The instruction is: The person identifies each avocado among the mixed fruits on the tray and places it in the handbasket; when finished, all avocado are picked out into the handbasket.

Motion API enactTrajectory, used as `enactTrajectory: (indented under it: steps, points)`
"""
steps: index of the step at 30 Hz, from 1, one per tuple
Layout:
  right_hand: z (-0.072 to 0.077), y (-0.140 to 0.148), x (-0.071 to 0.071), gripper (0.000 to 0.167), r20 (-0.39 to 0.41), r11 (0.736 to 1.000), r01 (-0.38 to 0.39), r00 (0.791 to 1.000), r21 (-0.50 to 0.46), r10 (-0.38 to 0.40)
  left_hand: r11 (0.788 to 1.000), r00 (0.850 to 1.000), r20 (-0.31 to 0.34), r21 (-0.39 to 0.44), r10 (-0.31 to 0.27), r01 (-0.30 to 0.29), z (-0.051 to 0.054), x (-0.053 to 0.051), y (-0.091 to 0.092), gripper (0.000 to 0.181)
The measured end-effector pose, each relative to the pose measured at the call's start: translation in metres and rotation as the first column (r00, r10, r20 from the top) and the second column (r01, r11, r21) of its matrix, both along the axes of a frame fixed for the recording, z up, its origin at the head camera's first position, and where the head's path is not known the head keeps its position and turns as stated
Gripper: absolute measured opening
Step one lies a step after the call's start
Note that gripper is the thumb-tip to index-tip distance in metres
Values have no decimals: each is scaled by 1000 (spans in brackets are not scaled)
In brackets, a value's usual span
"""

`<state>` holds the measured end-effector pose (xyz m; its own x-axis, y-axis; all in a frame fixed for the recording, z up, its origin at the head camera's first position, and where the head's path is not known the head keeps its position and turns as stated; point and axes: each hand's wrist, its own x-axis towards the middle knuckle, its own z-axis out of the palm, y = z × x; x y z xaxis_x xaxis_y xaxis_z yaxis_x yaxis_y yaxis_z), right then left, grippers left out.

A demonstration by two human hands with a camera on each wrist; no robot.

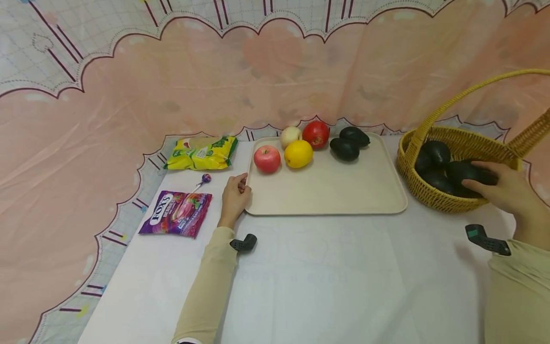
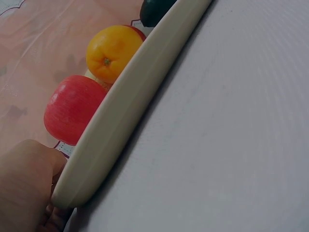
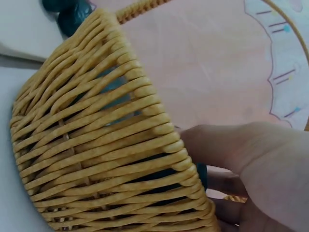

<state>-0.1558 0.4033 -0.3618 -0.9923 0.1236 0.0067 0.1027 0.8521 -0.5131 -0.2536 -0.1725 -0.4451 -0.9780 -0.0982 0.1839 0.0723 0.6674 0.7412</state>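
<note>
At the left edge of the beige tray (image 1: 326,200), my left hand (image 1: 234,198) holds the rim with bent fingers; the left wrist view has the hand (image 2: 26,183) at the tray corner (image 2: 77,188), fingertips partly hidden. Inside the wicker basket (image 1: 447,203), my right hand (image 1: 502,188) grips a dark avocado (image 1: 466,173), thumb and fingers around it. Several other avocados (image 1: 437,153) lie beside it. In the right wrist view the basket wall (image 3: 106,130) hides much of what the hand (image 3: 256,164) grips.
On the tray are a pink apple (image 1: 267,159), a yellow fruit (image 1: 298,154), a pale fruit (image 1: 290,136), a red fruit (image 1: 315,134) and two avocados (image 1: 344,149). Left of it lie a yellow packet (image 1: 201,154), a lollipop (image 1: 206,178) and a purple packet (image 1: 176,213). The basket handle (image 1: 468,91) arches high.
</note>
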Motion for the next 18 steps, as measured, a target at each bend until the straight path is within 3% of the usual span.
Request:
enactTrajectory:
  steps: [5,18]
  points:
    - [-3,1,-4,72,23,1000,-2,1000,25,2,1000,1000,-27,-9,-3,3,1,0,0,43]
    - [-6,2,-5,77,64,996,-27,998,80,22,1000,1000,-13,-2,-4,4,1,-1,-1,43]
